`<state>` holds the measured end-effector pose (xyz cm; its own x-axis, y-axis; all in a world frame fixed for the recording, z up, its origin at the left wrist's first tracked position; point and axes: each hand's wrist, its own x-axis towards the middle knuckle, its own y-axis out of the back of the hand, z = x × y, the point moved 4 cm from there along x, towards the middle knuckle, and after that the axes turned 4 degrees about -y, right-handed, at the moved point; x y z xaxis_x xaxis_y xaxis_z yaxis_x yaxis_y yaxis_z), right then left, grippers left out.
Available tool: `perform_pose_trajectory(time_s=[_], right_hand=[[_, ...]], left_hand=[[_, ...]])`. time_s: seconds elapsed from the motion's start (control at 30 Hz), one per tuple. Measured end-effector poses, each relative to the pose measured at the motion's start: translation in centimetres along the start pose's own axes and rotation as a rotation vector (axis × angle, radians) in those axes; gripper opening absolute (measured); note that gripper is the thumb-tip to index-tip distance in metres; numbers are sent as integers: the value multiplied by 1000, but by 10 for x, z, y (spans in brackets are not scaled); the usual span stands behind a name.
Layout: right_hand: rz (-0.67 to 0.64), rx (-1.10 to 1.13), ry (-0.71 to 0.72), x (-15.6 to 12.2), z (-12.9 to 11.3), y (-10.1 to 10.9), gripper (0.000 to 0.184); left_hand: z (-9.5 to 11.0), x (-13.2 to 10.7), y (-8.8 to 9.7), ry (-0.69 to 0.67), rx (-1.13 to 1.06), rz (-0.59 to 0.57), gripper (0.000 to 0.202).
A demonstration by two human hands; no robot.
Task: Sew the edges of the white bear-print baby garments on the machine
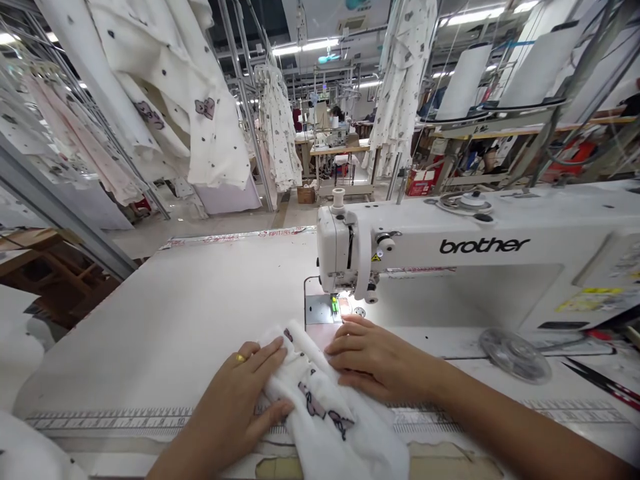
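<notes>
A piece of white fabric with small grey-pink printed motifs lies on the white sewing table, running from the table's front edge toward the needle. My left hand, a gold ring on one finger, lies on the fabric's left side with the thumb tucked around its edge. My right hand presses flat on the fabric's right side, fingers stretched toward the needle area of the white Brother sewing machine. Both hands rest just in front of the presser foot.
Black scissors and a clear round disc lie on the table at the right. A ruler strip runs along the front edge. White printed garments hang on racks behind and to the left. More workstations stand farther back.
</notes>
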<state>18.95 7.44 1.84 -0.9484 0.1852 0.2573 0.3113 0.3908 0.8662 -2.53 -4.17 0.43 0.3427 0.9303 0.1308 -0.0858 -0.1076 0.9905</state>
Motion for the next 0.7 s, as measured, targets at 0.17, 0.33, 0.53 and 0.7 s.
perform_pose_trajectory(time_s=[0.17,0.33,0.53,0.7], right_hand=[[-55,53,34,-1,-2,-1,33],[-75,82,95,-4,-1,-4,38],[-56,8,155,-8,-4,-5,28],[19,-203,50,-6,2,0,34]], left_hand=[[-2,6,9,-18,-2,-63,56],[-1,5,7,-20,46,-98,55],[2,-13,4,131,199,-61,48],[14,-11,26,12,263,60,31]])
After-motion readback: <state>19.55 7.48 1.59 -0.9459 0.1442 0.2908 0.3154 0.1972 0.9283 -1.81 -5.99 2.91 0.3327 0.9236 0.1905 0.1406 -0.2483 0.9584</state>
